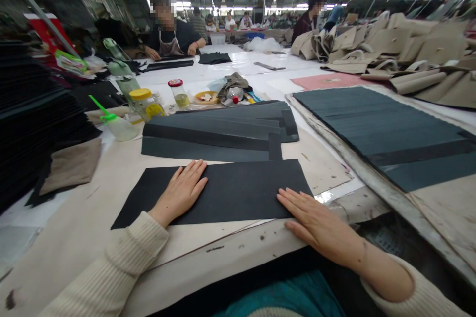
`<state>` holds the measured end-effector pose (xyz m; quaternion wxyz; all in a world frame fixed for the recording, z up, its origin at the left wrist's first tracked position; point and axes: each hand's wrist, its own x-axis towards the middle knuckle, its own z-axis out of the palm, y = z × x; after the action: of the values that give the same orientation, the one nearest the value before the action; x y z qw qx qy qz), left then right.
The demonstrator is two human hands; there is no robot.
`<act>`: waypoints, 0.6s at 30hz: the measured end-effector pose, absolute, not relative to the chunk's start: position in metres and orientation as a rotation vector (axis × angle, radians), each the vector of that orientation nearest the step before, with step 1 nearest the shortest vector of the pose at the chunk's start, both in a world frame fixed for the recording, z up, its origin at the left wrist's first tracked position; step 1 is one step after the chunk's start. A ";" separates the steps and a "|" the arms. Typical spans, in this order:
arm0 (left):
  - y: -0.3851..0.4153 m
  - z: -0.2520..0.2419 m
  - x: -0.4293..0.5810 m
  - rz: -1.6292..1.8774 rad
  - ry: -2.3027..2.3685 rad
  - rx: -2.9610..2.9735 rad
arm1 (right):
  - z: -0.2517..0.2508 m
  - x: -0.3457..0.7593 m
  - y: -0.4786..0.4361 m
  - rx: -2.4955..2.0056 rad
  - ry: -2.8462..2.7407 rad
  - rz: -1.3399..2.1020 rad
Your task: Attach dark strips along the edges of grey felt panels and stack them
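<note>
Before me on the worktable [80, 230] lies a black cut panel [238, 193], my left hand [182, 190] open and flat on it at nine o'clock, my right hand [316, 218] open, fingers on it at four; slate-grey panels [215, 126] overlap at twelve.

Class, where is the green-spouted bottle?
The green-spouted bottle is at left in the head view, between the brown cloth and the yellow-lidded jar.
</note>
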<state>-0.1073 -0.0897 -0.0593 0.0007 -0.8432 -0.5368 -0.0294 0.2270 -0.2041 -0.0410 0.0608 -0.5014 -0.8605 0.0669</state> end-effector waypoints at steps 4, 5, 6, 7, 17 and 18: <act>-0.088 -0.061 -0.108 -0.123 -1.656 -2.639 | -0.042 0.224 -0.213 -1.644 -2.495 0.131; -0.088 -0.062 -0.108 -0.130 -1.650 -2.636 | -0.041 0.214 -0.213 -1.632 -2.487 0.139; -0.087 -0.063 -0.108 -0.134 -1.645 -2.633 | -0.040 0.200 -0.212 -1.589 -2.495 0.164; -0.087 -0.064 -0.108 -0.139 -1.637 -2.630 | -0.039 0.183 -0.211 -1.516 -2.518 0.204; -0.085 -0.068 -0.112 -0.149 -1.561 -2.612 | -0.045 0.082 -0.177 -1.046 -2.625 0.335; -0.086 -0.067 -0.111 -0.143 -1.573 -2.617 | -0.046 0.097 -0.179 -1.084 -2.621 0.322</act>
<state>-0.1108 -0.0858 -0.0669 0.0425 -0.8554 -0.5140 -0.0468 0.0968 -0.1794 -0.0460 0.1428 -0.3760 -0.9087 0.1118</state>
